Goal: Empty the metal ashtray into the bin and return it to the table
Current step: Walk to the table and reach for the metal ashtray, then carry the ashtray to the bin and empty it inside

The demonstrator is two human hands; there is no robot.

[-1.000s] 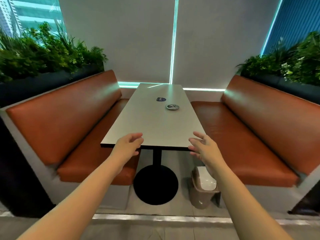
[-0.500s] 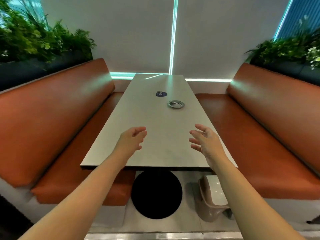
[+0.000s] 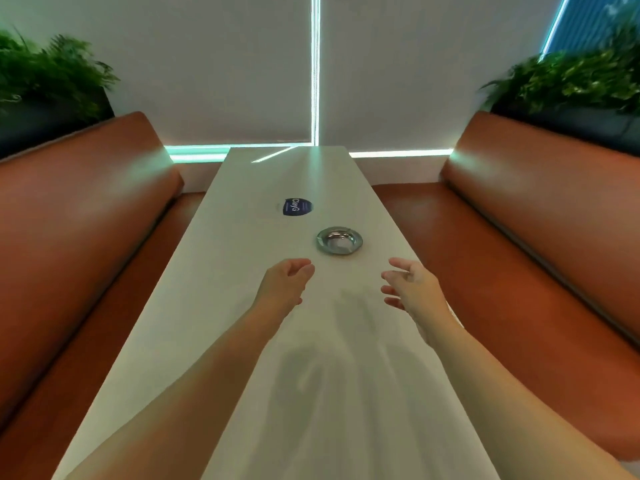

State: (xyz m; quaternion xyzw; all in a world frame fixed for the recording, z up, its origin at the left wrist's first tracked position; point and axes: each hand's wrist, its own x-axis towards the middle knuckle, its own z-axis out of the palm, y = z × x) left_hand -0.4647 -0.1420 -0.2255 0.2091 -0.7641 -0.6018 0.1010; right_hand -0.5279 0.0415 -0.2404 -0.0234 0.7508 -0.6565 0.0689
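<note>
The metal ashtray (image 3: pixel 339 240) is a small round shiny steel dish with a wide rim and shallow bowl, sitting flat and upright on the white table (image 3: pixel 242 306), a bit toward its right edge, nearer the far end.

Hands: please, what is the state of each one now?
Left hand: loosely curled, holding nothing.
Right hand: open, holding nothing, short of the ashtray.

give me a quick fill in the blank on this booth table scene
1. The metal ashtray sits on the ____.
2. Just beyond the ashtray lies a dark ____ sticker.
3. The left hand and right hand are both ____, holding nothing.
4. The seats on both sides are ____ in colour.

Missing words: table; blue; open; orange-brown
</note>
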